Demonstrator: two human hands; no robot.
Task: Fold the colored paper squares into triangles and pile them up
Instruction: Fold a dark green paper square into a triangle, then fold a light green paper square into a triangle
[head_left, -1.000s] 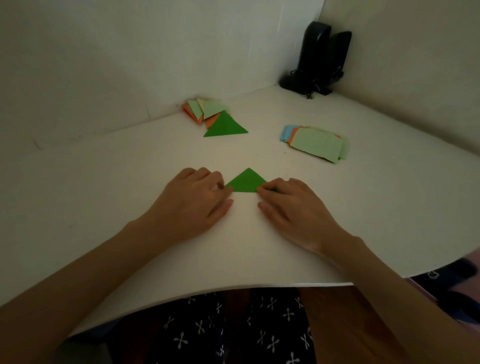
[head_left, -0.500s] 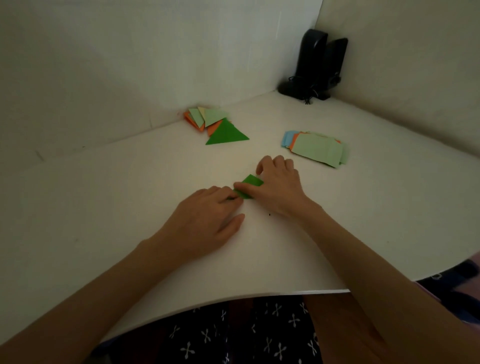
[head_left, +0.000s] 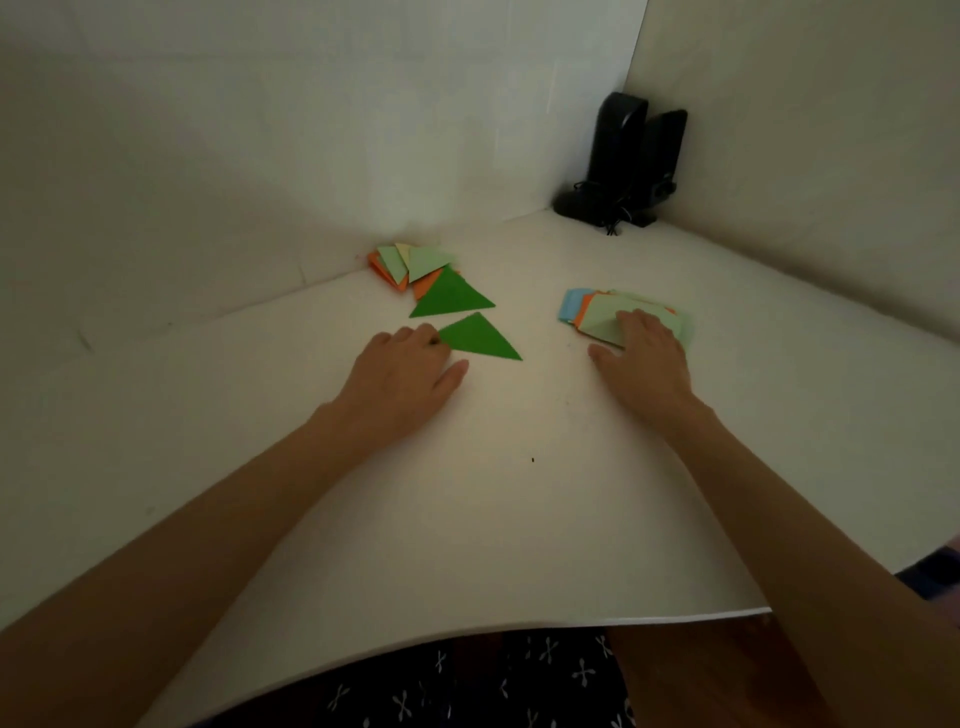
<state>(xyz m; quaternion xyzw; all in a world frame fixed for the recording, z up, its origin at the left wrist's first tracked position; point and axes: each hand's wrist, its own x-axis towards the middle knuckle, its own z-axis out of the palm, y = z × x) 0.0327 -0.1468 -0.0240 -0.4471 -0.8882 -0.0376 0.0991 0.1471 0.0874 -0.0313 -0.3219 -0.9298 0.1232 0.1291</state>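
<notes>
– One desk (head_left: 519, 519), white. One stack of unfolded squares (head_left: 597, 319) is logged at its right, with the right grip (head_left: 644, 358) laid flat on the top sheet and nothing clasped.
– Entered. The pile of triangles (head_left: 415, 262)?
– Set at the back. One folded green triangle (head_left: 480, 340) lies just short of it. Its near corner is touched by the left grip (head_left: 405, 369), fingertips down, nothing enclosed.
– Advised: the triangle is best slid flat onto the pile with edges matched, and only the top square drawn off.
</notes>
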